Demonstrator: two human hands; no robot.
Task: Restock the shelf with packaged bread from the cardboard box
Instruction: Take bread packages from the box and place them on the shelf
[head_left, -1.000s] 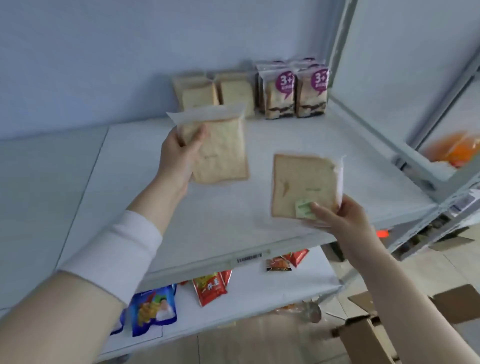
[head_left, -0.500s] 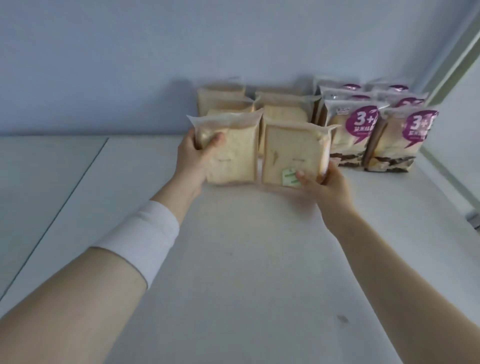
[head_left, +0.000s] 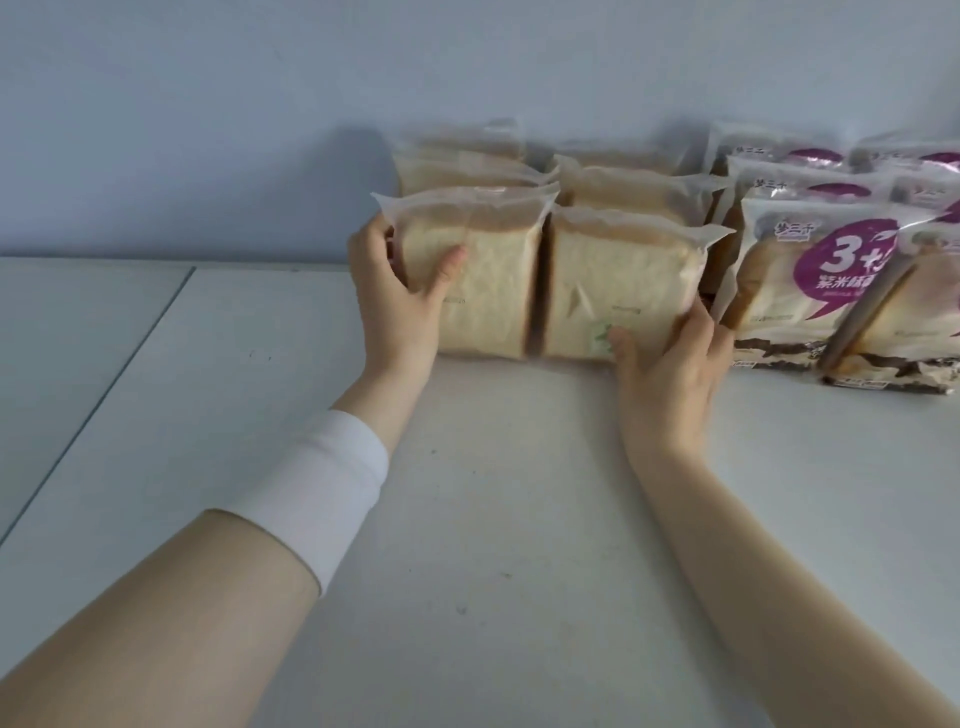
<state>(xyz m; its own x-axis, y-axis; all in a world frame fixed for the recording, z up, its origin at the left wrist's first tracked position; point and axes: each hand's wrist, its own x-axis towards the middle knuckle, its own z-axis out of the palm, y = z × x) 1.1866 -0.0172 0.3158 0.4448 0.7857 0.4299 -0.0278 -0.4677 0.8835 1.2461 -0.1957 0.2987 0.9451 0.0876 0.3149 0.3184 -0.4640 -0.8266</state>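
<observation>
My left grip (head_left: 400, 306) clamps one bread pack (head_left: 493, 296), right grip (head_left: 670, 374) a second pack (head_left: 613, 280) (both shelved, unreleased); remaining stock unseen.

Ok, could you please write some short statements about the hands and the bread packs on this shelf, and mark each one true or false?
1. The left hand grips the left bread pack, and the right hand grips the right bread pack. True.
2. The two held packs lie flat on the shelf. False: they stand upright, side by side, in front of the other plain packs.
3. The purple-label packs stand to the left of the plain ones. False: they stand to the right.
4. A white cuff is on the left forearm. True.
5. A green sticker is on the right bread pack. True.
</observation>
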